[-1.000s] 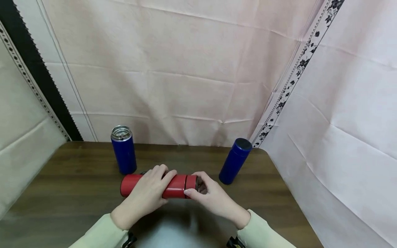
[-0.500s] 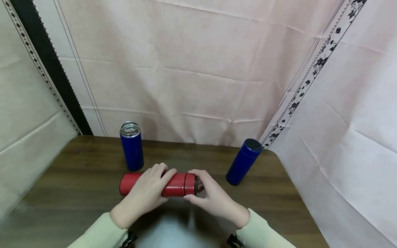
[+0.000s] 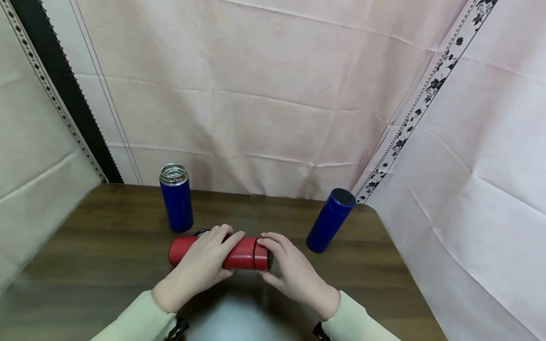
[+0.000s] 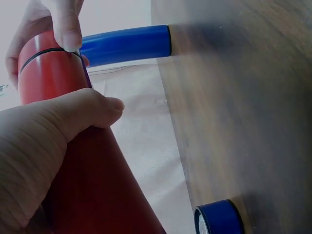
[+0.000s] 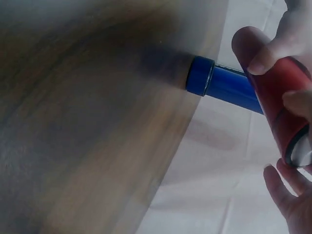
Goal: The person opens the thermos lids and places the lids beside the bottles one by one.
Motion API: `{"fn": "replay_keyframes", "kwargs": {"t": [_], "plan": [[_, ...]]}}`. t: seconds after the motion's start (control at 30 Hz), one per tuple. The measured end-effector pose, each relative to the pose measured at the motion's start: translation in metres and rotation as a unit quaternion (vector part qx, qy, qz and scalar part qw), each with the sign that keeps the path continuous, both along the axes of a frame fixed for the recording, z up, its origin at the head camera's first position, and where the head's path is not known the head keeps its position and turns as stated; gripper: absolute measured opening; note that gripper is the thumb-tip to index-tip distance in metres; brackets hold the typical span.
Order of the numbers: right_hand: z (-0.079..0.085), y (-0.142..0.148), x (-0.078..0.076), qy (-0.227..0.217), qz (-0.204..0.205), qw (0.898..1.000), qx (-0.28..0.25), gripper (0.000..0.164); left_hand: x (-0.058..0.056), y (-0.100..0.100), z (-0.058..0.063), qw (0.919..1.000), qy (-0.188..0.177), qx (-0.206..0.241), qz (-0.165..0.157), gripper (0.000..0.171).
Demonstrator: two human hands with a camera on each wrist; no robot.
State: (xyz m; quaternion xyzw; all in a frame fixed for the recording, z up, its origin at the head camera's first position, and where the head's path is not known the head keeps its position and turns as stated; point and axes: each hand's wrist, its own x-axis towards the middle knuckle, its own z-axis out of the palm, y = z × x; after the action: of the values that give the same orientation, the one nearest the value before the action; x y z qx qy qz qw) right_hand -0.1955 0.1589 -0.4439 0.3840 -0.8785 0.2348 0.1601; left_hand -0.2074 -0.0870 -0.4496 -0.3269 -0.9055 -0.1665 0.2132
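Note:
A red vacuum flask (image 3: 240,257) lies sideways above the wooden table (image 3: 102,265), its capped end to the right. My left hand (image 3: 207,258) grips the body, thumb (image 4: 105,109) laid along it in the left wrist view. My right hand (image 3: 294,274) is curled round the red cap (image 3: 261,257), fingertips and thumb on either side of it. Behind my left hand, a black-rimmed lid (image 3: 201,232) is mostly hidden; a short blue lid (image 5: 199,75) shows in the right wrist view. An uncapped blue flask (image 3: 177,203) with a steel mouth stands at the left.
To the right stands a second blue flask (image 3: 329,222) with a dark top. A pale cloth (image 3: 256,104) hangs behind the table. More cloth (image 3: 482,199) borders its right side.
My right hand has shifted its fingers on the cap, and its back has turned more upward. My left hand keeps its grip. The head view has shifted slightly.

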Motion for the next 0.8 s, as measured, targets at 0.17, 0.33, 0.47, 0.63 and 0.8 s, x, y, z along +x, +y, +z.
{"fn": "replay_keyframes", "kwargs": {"t": [0.17,0.33,0.47,0.63,0.8], "plan": [[0.004,-0.001,0.002,-0.226,-0.036,0.968,-0.104,0.081,0.003,0.001,0.002,0.9999,0.005,0.001,0.014,0.085],[0.009,-0.002,-0.002,-0.394,-0.061,0.9,-0.176,0.06,0.006,0.002,0.004,0.999,0.04,-0.012,0.015,0.088],[0.009,-0.005,-0.003,-0.435,-0.063,0.874,-0.205,0.056,0.007,0.003,0.004,0.9972,0.068,-0.022,0.021,0.084],[0.006,-0.011,0.0,-0.431,-0.063,0.876,-0.206,0.052,0.01,0.001,0.004,0.9963,0.076,-0.027,0.032,0.082],[0.005,-0.013,0.001,-0.411,-0.058,0.887,-0.201,0.05,0.012,-0.002,0.005,0.9966,0.069,-0.032,0.033,0.086]]}}
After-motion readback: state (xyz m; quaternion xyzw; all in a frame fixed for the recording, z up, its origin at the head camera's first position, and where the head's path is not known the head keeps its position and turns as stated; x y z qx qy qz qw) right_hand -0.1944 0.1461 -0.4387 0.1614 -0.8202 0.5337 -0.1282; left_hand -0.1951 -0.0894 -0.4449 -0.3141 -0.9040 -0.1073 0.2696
